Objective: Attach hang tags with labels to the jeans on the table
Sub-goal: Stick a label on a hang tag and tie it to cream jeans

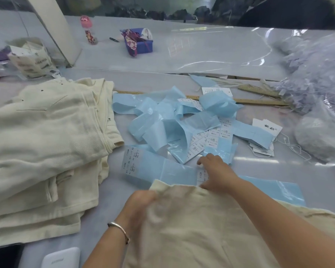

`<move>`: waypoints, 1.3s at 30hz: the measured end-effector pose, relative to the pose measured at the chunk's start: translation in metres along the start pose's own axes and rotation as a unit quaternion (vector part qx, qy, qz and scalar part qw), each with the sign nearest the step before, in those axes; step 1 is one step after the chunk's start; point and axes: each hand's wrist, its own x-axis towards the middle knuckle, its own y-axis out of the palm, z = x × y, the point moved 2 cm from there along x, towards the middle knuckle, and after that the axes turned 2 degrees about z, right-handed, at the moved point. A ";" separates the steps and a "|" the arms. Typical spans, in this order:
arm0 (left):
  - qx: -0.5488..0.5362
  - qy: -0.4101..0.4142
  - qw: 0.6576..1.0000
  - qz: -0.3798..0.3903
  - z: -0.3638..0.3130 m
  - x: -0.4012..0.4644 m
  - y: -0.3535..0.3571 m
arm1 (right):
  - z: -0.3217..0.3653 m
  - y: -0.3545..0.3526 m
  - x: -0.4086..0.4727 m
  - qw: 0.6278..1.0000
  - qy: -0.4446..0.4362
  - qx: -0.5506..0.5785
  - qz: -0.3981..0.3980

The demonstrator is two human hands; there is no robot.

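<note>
Cream jeans (201, 229) lie in front of me near the table's front edge. My left hand (139, 206) grips the cloth at their upper left edge; it is blurred. My right hand (215, 171) reaches past the jeans' top edge, fingers curled on a white sticker label (201, 175) on a blue backing strip (162, 167). More blue backing strips with labels (182, 122) lie in a heap beyond. White hang tags (266, 126) with strings lie at the right. A stack of folded cream jeans (46, 142) sits at the left.
Wooden rulers (259, 101) lie behind the strips. A purple box (139, 41) and a pink-capped bottle (88, 29) stand at the back. A bag of tags (31, 57) is at back left, plastic bags of fasteners (317, 74) at right. A white device (62, 258) and a dark phone (4, 256) lie bottom left.
</note>
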 end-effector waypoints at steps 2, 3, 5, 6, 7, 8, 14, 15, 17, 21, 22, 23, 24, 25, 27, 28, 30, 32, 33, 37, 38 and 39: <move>-0.108 -0.054 0.992 -0.025 0.002 0.014 -0.006 | 0.004 0.001 -0.001 1.000 -0.001 0.004 0.000; -0.176 -0.078 0.981 -0.027 0.002 0.020 -0.006 | 0.004 0.002 0.000 1.000 0.003 0.011 0.003; -0.260 -0.085 0.961 -0.049 -0.003 0.028 -0.003 | 0.006 0.001 0.001 1.000 0.008 0.022 0.005; -0.281 -0.076 0.954 -0.068 -0.008 0.031 0.000 | 0.007 0.001 0.002 1.000 0.007 0.023 0.003; -0.305 -0.061 0.947 -0.085 -0.013 0.034 0.003 | 0.009 0.000 0.003 1.000 0.004 0.022 0.000; -0.336 -0.044 0.936 -0.097 -0.019 0.036 0.005 | 0.011 0.000 0.006 1.000 -0.002 0.022 -0.005; -0.396 0.158 0.898 -0.113 -0.084 0.047 -0.028 | 0.026 -0.018 0.014 0.978 -0.020 0.206 -0.014; -0.398 0.185 0.891 -0.116 -0.100 0.048 -0.038 | 0.029 -0.025 0.015 0.966 -0.030 0.257 -0.020; -0.424 0.223 0.868 -0.129 -0.130 0.053 -0.058 | 0.036 -0.044 0.018 0.923 -0.053 0.380 -0.038; -0.414 0.243 0.875 -0.066 -0.174 0.062 -0.085 | 0.074 -0.080 0.040 0.747 -0.101 0.652 -0.078; -0.361 0.226 0.903 -0.061 -0.177 0.063 -0.086 | 0.088 -0.089 0.049 0.712 -0.097 0.689 -0.099; -0.293 0.207 0.932 -0.061 -0.177 0.064 -0.085 | 0.103 -0.096 0.060 0.681 -0.090 0.717 -0.117; -0.223 0.189 0.954 -0.063 -0.174 0.064 -0.081 | 0.119 -0.103 0.071 0.654 -0.085 0.739 -0.134; -0.165 0.174 0.969 -0.062 -0.168 0.065 -0.075 | 0.134 -0.109 0.081 0.640 -0.083 0.748 -0.153; -0.119 0.151 0.980 -0.044 -0.153 0.070 -0.063 | 0.160 -0.118 0.100 0.648 -0.081 0.733 -0.191; -0.132 0.142 0.980 -0.036 -0.145 0.073 -0.059 | 0.169 -0.119 0.106 0.658 -0.085 0.724 -0.191; -0.184 0.130 0.973 -0.058 -0.131 0.084 -0.059 | 0.178 -0.117 0.113 0.684 -0.103 0.709 -0.139; -0.154 0.100 0.966 -0.179 -0.124 0.098 -0.072 | 0.166 -0.108 0.115 0.768 -0.113 0.620 -0.118; -0.130 0.084 0.955 -0.253 -0.122 0.105 -0.081 | 0.152 -0.102 0.113 0.821 -0.107 0.540 -0.151; -0.142 0.126 0.900 -0.391 -0.133 0.132 -0.099 | 0.077 -0.070 0.101 0.909 0.066 0.277 -0.306; -0.084 0.137 0.891 -0.424 -0.136 0.137 -0.099 | 0.061 -0.059 0.098 0.918 0.132 0.252 -0.275; -0.005 0.141 0.885 -0.444 -0.137 0.143 -0.097 | 0.049 -0.047 0.095 0.929 0.182 0.234 -0.220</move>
